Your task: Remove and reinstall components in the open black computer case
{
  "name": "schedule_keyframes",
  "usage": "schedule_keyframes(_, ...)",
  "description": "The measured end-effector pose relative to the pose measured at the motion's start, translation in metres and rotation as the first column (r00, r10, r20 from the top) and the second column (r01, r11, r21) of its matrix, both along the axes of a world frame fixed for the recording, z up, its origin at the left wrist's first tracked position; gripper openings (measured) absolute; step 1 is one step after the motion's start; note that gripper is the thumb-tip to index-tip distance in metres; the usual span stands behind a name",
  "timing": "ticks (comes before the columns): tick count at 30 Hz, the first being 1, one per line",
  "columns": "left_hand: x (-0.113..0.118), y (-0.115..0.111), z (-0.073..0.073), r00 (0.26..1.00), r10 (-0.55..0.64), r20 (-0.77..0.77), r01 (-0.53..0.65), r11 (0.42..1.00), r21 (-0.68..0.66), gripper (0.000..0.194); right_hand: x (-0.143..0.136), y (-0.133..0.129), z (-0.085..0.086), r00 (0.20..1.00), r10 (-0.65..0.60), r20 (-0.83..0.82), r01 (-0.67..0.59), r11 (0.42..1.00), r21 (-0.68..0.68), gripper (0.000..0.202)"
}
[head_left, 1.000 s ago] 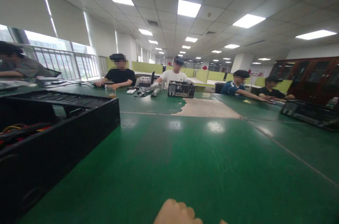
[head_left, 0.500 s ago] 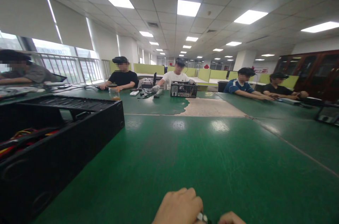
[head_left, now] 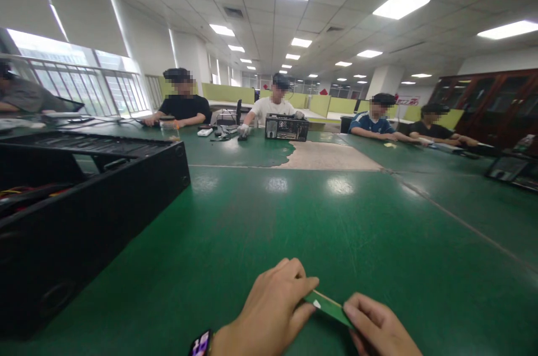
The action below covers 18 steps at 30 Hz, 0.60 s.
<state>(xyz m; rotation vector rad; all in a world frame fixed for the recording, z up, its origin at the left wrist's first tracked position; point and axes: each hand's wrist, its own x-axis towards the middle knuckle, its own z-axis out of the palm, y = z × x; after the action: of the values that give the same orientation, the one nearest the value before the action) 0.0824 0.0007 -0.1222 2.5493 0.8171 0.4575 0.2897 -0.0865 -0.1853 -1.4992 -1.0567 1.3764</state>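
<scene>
Two hands, left hand [head_left: 275,305] and right hand [head_left: 380,329], each grip pinching one green card [head_left: 329,306].

A wide green table [head_left: 336,232] fills the view, its glossy mat throwing back the ceiling lights. Toward the far middle the green covering is worn away, leaving a pale bare patch [head_left: 328,157] with a ragged edge. Thin seams run across the mat, one straight across and one slanting off to the right. An open black computer case [head_left: 84,199] lies on the near left part, coloured wires showing inside. A smaller black case [head_left: 286,127] stands at the far side, just behind the bare patch. Left of it lie a white device [head_left: 205,132] and a clear jar [head_left: 170,129]. Another dark case [head_left: 510,168] rests at the far right edge.
</scene>
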Motion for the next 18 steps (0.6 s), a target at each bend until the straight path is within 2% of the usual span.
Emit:
schedule_keyframes(3, -0.0007, 0.0022, -0.0018, 0.998, 0.061, 0.010, -0.060, 0.998, -0.016, 0.014, 0.0027, -0.0016, 0.0027, 0.999, 0.046, -0.014, -0.046, 0.998, 0.033, 0.056)
schedule_keyframes(6, -0.0029, 0.0071, -0.0025, 0.997, 0.071, -0.022, -0.071, 0.997, -0.024, 0.015, 0.0039, -0.0024, 0.0027, 0.998, 0.043, -0.042, -0.041, 0.998, 0.046, 0.053)
schedule_keyframes(13, -0.0039, 0.0079, 0.0011, 0.996, 0.056, -0.064, -0.064, 0.988, -0.137, 0.021, 0.0033, 0.0005, -0.0050, 0.966, -0.119, -0.228, 0.119, 0.993, -0.011, 0.050)
schedule_keyframes(18, -0.0030, 0.0055, 0.0071, 0.999, 0.028, 0.025, -0.019, 0.956, -0.292, 0.018, 0.0044, 0.0043, -0.0052, 0.948, -0.163, -0.273, 0.168, 0.986, -0.004, 0.055)
